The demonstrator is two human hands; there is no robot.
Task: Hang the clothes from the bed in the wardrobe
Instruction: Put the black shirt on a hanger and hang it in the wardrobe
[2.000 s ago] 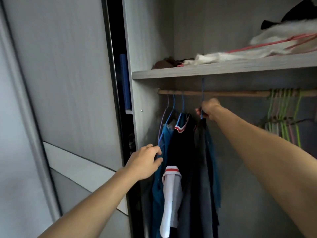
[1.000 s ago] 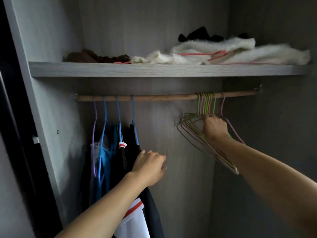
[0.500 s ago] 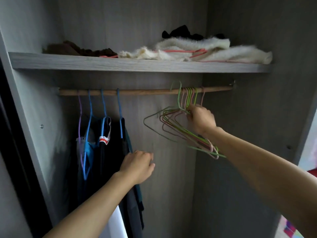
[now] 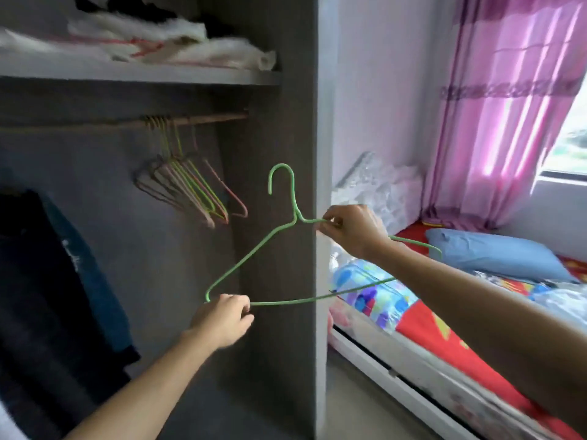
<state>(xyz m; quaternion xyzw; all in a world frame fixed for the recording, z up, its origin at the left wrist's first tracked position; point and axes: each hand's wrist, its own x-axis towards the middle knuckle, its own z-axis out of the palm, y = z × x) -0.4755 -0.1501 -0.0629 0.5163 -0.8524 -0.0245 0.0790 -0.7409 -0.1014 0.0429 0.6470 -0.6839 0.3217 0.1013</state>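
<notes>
green hanger [image 4: 251, 256] held upright, hook up, in front of wardrobe [image 4: 279, 185] side wall | right grip [image 4: 352, 231] pinches shoulder wire just beside neck | left grip [image 4: 222, 320] pinches lower left corner | spare hangers [image 4: 190, 185] on rail [image 4: 206, 119] behind | bed [image 4: 444, 344] at right

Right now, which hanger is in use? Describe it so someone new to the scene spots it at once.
Start at the wardrobe's grey side panel. In front of it a green wire hanger is held in the air, left hand at its lower corner, right hand near its neck. Unlike the bunch on the rail, it hangs from nothing.
</notes>
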